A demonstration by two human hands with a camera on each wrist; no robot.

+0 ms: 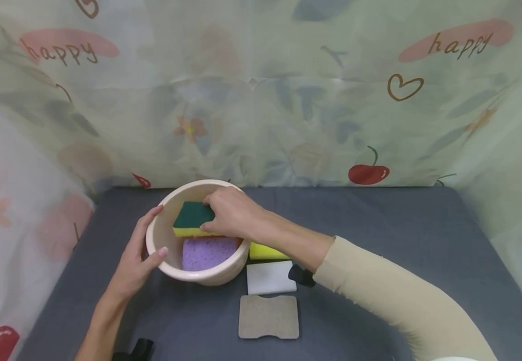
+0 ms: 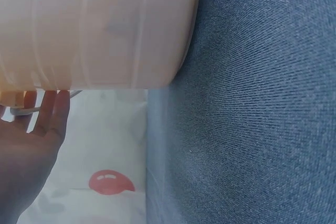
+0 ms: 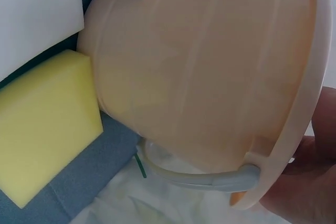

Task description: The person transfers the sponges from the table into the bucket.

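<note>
A cream plastic bucket (image 1: 198,275) stands on the dark cloth, left of the middle. My left hand (image 1: 137,255) grips its left side, thumb at the rim and fingers along the outer wall; the left wrist view shows these fingers (image 2: 59,116) against the bucket. Inside the bucket's mouth, my right hand (image 1: 234,213) pinches a green-and-yellow scouring sponge (image 1: 193,215) by its right end. Below that sponge lies a speckled purple sponge (image 1: 209,254), also in the bucket. How deep the contents go is hidden. In the right wrist view the bucket wall (image 3: 199,61) hides the held sponge.
Right of the bucket, in a column, lie a yellow sponge (image 1: 265,252), partly under my right forearm, a white sponge (image 1: 271,277) and a grey notched sponge (image 1: 268,318). The bucket's grey handle (image 3: 210,180) hangs down outside. Printed curtains (image 1: 252,125) enclose the table's back and sides.
</note>
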